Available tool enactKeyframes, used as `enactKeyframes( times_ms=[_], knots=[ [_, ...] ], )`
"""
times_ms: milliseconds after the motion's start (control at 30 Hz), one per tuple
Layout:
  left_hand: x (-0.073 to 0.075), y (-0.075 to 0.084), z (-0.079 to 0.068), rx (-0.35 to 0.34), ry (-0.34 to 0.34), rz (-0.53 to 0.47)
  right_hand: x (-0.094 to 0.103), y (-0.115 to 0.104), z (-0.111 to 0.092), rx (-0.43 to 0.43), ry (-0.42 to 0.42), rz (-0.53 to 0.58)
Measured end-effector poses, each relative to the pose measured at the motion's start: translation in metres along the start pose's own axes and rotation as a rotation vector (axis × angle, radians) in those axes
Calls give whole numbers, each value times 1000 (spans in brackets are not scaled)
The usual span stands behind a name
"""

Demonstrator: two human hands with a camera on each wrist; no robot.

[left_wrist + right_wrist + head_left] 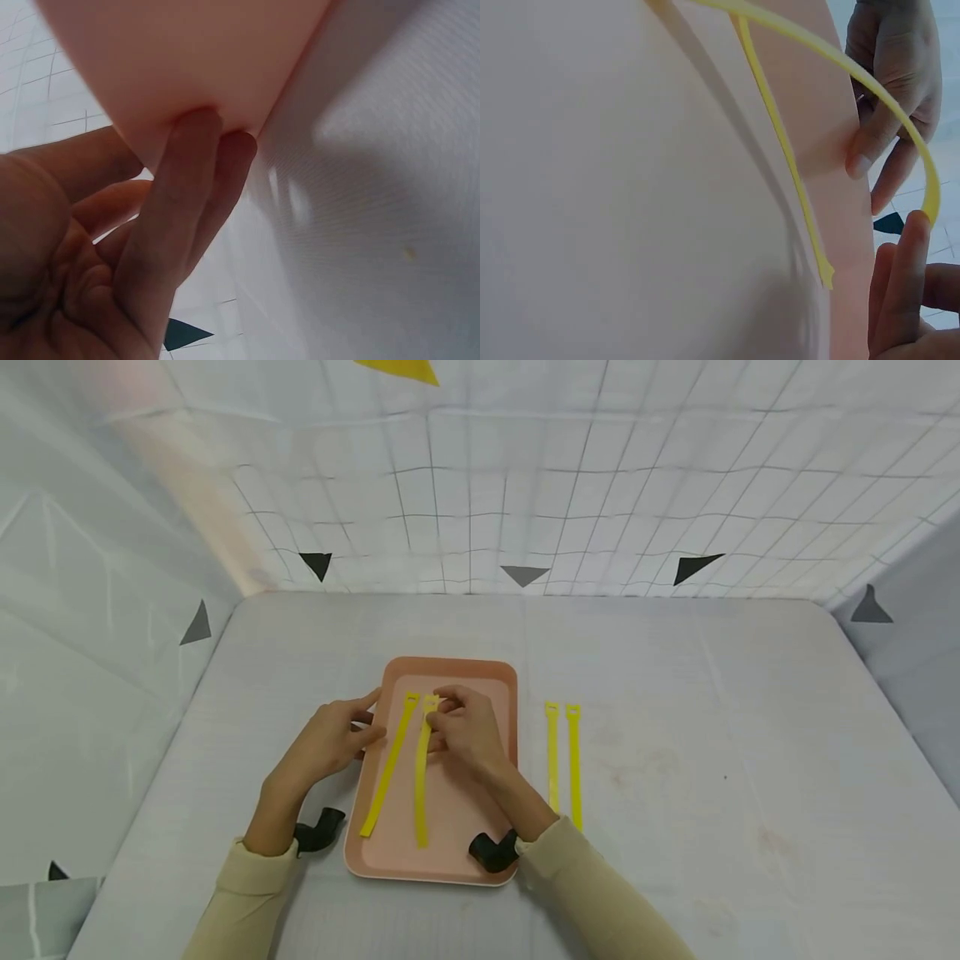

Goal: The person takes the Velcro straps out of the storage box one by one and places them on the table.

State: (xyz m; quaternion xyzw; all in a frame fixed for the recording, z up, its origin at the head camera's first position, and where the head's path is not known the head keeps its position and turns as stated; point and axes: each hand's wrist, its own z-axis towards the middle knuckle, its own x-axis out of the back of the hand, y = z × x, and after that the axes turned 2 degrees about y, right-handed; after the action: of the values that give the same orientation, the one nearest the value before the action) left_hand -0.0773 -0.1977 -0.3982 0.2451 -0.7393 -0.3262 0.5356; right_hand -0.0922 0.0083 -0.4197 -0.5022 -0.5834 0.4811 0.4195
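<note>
A pink rectangular tray (465,806) lies on the white table. My left hand (330,742) grips its left rim, thumb on top; in the left wrist view the fingers (187,165) press against the tray's underside. My right hand (472,731) is over the tray and pinches the slotted end of a yellow hook-and-loop cable tie (421,785). In the right wrist view this tie (889,97) arches up to the fingertips. To its left, a second yellow tie (387,781) lies slanted in the tray, its slotted end towards the far side.
Right of the tray, two more yellow ties (574,760) lie side by side on the table (712,760), partly hidden by my right forearm. Black wrist devices (321,829) sit at both wrists. A white gridded sheet (465,502) rises behind the table's far edge.
</note>
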Motion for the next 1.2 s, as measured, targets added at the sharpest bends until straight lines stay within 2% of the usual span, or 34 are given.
enactKeyframes(
  times_ms=[400,1000,1200],
  knots=[
    [0,-1,-1,14,-8,-6,9,-10,-2,23,-40,27],
    [-1,-2,0,-4,3,2,17,-24,-4,-1,-15,88],
    [-1,-2,0,-6,7,12,22,-25,-4,4,-33,121]
  ],
)
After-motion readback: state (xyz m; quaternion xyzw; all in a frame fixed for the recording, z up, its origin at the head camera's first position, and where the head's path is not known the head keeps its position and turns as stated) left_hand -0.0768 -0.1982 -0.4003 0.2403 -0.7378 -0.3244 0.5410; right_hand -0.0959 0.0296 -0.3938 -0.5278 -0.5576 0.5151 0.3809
